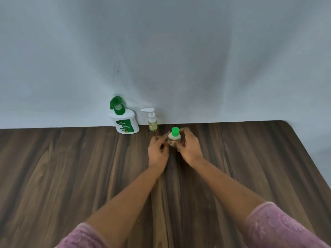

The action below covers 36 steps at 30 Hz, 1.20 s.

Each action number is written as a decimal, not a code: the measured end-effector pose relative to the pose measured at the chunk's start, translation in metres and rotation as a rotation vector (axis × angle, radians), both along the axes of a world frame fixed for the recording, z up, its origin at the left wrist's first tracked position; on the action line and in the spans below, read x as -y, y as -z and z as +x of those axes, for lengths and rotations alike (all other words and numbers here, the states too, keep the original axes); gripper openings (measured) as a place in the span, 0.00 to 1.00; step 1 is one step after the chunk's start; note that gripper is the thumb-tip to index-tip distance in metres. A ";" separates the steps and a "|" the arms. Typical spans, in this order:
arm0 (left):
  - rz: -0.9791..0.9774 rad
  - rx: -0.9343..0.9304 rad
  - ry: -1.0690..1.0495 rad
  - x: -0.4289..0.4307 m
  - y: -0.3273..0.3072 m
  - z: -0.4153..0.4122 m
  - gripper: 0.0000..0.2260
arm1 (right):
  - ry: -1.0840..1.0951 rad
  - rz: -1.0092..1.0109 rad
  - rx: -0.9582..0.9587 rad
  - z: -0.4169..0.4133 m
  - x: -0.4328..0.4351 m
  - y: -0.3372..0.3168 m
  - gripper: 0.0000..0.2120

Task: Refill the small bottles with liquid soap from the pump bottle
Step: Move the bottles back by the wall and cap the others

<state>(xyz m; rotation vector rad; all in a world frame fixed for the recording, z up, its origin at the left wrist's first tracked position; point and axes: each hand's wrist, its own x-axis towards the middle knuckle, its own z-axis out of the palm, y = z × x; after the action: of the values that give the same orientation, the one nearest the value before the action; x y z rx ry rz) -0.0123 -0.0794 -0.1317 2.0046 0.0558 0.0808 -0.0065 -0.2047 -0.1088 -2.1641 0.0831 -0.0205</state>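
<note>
Head view: 1 small green-capped bottle is gripped upright near the table far edge by the right hand, the left hand pinched at its side; the pump bottle is set against the wall.

Matt wood-grain table, glossy white plastic pump bottle, lacy pink cloth sleeve

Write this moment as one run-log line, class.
right hand grips green-capped small bottle | left hand beside it, contact unclear | cap on | pump bottle untouched
</note>
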 end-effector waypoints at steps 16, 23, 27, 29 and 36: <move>0.206 0.022 0.016 0.014 0.020 0.017 0.26 | 0.130 -0.043 0.155 0.047 -0.007 0.026 0.15; 0.244 0.019 0.020 0.014 0.020 0.018 0.28 | 0.166 -0.005 0.086 0.056 -0.005 0.026 0.16; 0.252 0.013 0.030 0.015 0.018 0.017 0.28 | 0.179 0.010 0.051 0.056 -0.004 0.026 0.15; 0.259 0.010 0.027 0.015 0.018 0.017 0.28 | 0.167 0.041 -0.001 0.059 -0.002 0.026 0.15; 0.242 0.024 0.066 0.012 0.019 0.003 0.29 | 0.140 0.355 -0.053 0.009 0.011 0.035 0.21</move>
<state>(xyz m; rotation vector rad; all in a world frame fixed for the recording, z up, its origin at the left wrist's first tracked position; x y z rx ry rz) -0.0092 -0.0916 -0.1507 2.2448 -0.0378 0.0716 0.0028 -0.2158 -0.1436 -1.8009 0.2503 -0.0268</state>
